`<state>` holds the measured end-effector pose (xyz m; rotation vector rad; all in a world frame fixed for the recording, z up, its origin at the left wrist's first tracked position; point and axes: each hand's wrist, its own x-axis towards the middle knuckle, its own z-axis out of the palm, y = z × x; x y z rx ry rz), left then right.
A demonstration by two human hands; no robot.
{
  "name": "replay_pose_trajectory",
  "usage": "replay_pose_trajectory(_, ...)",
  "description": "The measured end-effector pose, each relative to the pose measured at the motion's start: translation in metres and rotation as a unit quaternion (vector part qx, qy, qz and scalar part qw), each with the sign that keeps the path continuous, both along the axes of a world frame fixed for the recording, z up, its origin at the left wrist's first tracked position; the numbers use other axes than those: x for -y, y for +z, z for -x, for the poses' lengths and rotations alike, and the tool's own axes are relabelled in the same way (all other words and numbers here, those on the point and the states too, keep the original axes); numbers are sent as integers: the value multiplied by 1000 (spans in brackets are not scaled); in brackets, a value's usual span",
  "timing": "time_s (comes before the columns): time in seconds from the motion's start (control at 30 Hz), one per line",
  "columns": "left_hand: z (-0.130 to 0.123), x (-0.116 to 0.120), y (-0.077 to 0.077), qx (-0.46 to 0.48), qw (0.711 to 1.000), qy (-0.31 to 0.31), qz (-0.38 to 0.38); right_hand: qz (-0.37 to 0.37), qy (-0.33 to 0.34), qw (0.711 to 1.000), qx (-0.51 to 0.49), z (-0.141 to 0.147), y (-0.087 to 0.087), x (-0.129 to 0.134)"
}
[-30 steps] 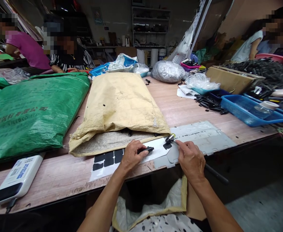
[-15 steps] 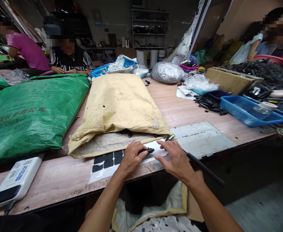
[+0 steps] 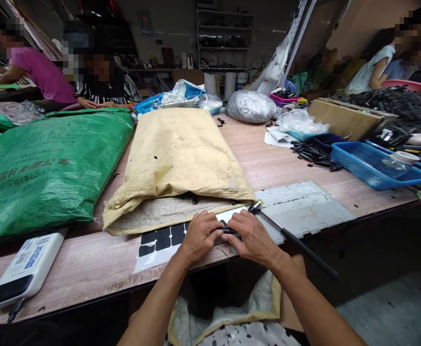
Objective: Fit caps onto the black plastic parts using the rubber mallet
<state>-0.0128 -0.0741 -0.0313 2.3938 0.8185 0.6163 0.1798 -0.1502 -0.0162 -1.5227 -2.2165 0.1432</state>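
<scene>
Tabletop (image 3: pixel 246 142), jar (image 3: pixel 394 167) in blue basket (image 3: pixel 365 175)

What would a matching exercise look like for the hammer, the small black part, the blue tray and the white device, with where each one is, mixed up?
1. Hammer
2. Black part
3. Blue tray
4. White device

A. Between the left hand and right hand
B. Handle jutting past the front edge of the table
C. Beside the green sack
D. Toward the table's right side

Pairs: 1-B, 2-A, 3-D, 4-C
</scene>
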Motion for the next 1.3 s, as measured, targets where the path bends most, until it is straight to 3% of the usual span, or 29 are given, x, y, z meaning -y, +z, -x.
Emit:
replay_pose_trajectory(0.33, 1, 2, 2, -18, 1000, -9, -13, -28, 24, 999, -40, 6, -13, -3)
replay_pose_trajectory(0.53, 1, -1, 2, 5, 1000, -5, 18, -18, -16, 999, -42, -1, -6, 4)
replay_pose_trajectory(0.77, 0, -1, 2, 19, 999, -2, 29, -21, -8, 992, -121, -16, 4, 13)
replay_pose_trajectory(1.3, -1, 2, 1, 29, 1000, 7, 7, -31, -5, 987, -160, -12, -9, 10)
